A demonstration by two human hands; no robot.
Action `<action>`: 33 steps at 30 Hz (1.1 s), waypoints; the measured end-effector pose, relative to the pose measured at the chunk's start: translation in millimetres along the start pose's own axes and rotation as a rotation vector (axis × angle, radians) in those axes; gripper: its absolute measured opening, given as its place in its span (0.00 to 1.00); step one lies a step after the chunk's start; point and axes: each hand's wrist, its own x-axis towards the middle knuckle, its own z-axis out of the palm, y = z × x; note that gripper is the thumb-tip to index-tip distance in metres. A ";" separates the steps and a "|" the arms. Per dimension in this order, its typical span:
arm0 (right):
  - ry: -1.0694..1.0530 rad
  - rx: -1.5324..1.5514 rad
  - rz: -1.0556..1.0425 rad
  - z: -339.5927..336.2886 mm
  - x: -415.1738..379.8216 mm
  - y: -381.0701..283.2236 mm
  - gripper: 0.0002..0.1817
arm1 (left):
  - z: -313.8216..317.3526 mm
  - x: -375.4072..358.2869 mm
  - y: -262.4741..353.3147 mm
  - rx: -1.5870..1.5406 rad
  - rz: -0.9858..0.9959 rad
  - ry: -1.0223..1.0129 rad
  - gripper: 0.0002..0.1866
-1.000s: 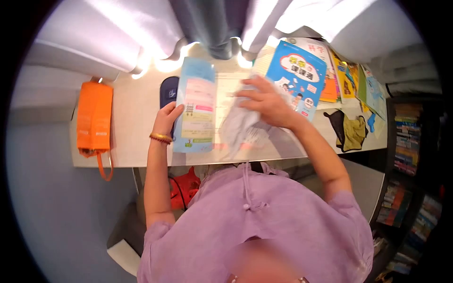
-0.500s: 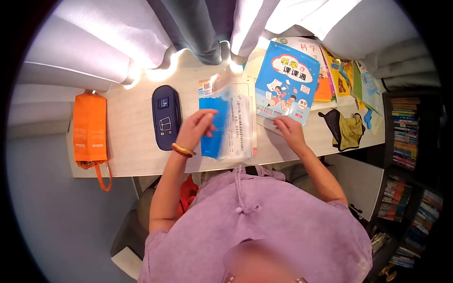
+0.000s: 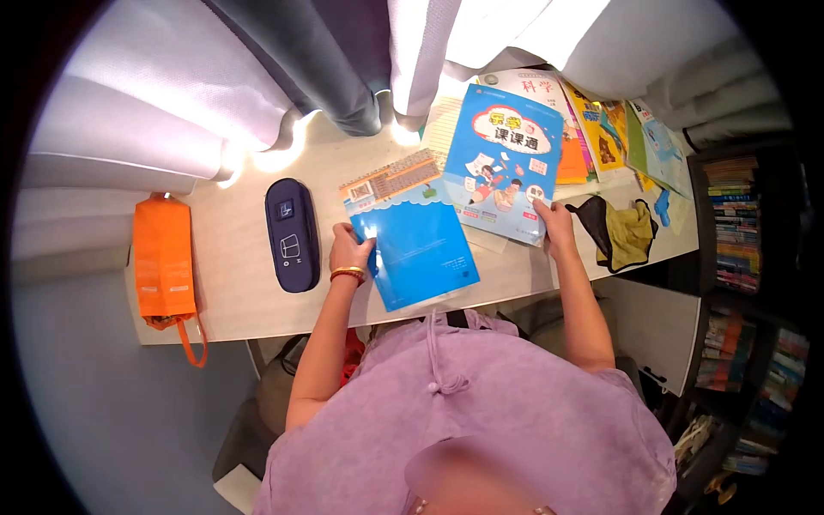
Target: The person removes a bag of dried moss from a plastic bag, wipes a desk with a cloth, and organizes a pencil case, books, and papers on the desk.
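Near the desk's front edge lies a booklet (image 3: 422,256) with its blue cover up and a tan-and-orange picture band along the top. My left hand (image 3: 350,249) grips its left edge, fingers closed. To its right, a blue workbook (image 3: 506,163) with a cartoon cover and Chinese title slightly overlaps loose paper and other books. My right hand (image 3: 555,227) pinches the lower right corner of this workbook. A dark navy pencil case (image 3: 292,236) lies left of my left hand.
An orange bag (image 3: 165,257) sits at the desk's left end, its strap over the edge. Several books (image 3: 601,137) fan out at the back right, beside a dark and olive cloth item (image 3: 625,233). Curtains (image 3: 343,69) hang behind; a bookshelf (image 3: 734,223) stands on the right.
The booklet, partly open with a printed white page showing, now lies closed, blue side up. My left hand moved to its left edge, and my right hand took the workbook's corner.
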 end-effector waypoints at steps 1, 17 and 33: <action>0.008 -0.170 -0.090 -2.5 -4.5 -5.9 0.22 | -8.1 -5.3 13.2 0.043 0.004 -0.026 0.26; -0.451 -0.070 -0.199 31.4 -81.3 35.4 0.15 | 45.3 -30.1 12.5 -0.311 -0.028 -0.196 0.30; -0.763 -0.025 0.141 62.1 -76.6 -3.1 0.15 | -114.8 -29.9 37.9 -0.812 0.240 0.139 0.11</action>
